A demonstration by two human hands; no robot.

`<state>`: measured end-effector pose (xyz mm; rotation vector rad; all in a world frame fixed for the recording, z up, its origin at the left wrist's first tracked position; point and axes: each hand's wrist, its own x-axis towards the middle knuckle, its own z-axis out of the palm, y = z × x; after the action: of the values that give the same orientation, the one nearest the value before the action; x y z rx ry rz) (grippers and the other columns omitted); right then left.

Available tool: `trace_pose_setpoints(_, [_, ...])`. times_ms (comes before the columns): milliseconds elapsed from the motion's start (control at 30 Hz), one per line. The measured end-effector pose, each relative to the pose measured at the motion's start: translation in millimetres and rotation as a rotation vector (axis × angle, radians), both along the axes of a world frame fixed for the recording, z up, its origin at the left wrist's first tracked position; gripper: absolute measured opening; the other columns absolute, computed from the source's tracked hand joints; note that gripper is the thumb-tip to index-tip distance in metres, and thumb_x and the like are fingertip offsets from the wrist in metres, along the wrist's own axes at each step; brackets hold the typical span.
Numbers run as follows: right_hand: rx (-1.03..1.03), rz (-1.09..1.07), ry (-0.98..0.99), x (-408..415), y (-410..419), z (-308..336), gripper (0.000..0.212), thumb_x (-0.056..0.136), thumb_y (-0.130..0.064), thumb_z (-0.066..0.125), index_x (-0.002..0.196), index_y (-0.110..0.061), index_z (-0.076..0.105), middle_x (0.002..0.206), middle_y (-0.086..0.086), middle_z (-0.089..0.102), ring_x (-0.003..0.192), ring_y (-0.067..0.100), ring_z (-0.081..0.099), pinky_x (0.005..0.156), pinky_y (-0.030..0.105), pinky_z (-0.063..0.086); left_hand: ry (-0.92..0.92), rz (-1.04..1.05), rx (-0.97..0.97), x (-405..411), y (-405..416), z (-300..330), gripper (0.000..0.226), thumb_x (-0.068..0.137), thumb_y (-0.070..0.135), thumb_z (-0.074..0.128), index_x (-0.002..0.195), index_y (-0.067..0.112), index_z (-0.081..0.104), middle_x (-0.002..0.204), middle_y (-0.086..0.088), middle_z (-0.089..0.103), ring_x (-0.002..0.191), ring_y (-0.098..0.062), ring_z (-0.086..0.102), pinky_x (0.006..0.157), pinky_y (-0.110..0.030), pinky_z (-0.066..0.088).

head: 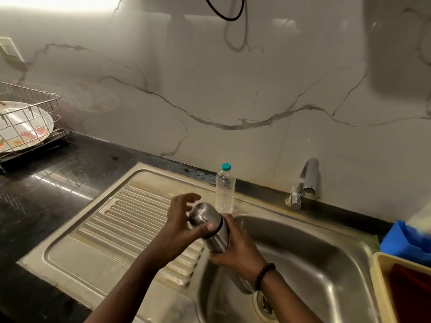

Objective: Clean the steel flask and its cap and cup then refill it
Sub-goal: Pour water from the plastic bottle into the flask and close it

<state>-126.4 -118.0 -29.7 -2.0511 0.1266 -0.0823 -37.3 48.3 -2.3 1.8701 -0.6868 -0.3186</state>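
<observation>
I hold a steel flask (215, 237) tilted over the left edge of the sink basin (314, 257), its top end pointing up and left. My right hand (235, 248) grips the flask's body from the right. The steel cup (204, 215) sits on the flask's top above a black ring. My left hand (184, 220) is around that cup: the thumb presses its near side, while the fingers are spread and lifted off its far side. The flask's inner cap is hidden.
A clear plastic bottle (225, 190) with a teal lid stands on the sink rim behind the flask. The tap (305, 180) is at the back right. A ribbed drainboard (130, 220) lies left. A wire rack (28, 120) holds a plate. Blue and yellow tubs (405, 257) sit at the right.
</observation>
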Motion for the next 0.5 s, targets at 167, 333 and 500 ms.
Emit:
trace_pose_setpoints(167, [0.029,-0.01,0.013,1.7,0.0,0.3,0.072,0.07,-0.019,0.08,0.124,-0.043,0.039,0.121,-0.017,0.051,0.108,0.004,0.055,0.082,0.022,0.053,0.037,-0.015,-0.236,-2.6,-4.2,6.6,0.061,0.071,0.039,0.08,0.124,0.026,0.053,0.121,0.001,0.058,0.112,-0.018,0.061,0.088,-0.036,0.059])
trace_pose_setpoints(333, [0.03,-0.018,0.009,3.1,-0.5,4.5,0.071,0.072,-0.02,0.081,0.122,-0.044,0.037,0.119,-0.02,0.05,0.107,0.001,0.053,0.077,0.016,0.049,0.192,-0.013,-0.12,-4.7,-9.7,9.2,0.089,0.062,0.058,0.08,0.136,0.039,0.034,0.14,0.008,0.037,0.13,-0.016,0.044,0.102,-0.039,0.051])
trace_pose_setpoints(500, [0.028,-0.029,-0.001,2.4,0.4,9.0,0.069,0.072,-0.023,0.082,0.12,-0.044,0.037,0.115,-0.022,0.05,0.103,0.0,0.055,0.075,0.016,0.051,0.146,0.013,-0.217,-8.2,-14.8,6.6,0.07,0.071,0.038,0.089,0.122,0.024,0.044,0.119,-0.002,0.055,0.101,-0.015,0.063,0.082,-0.029,0.057])
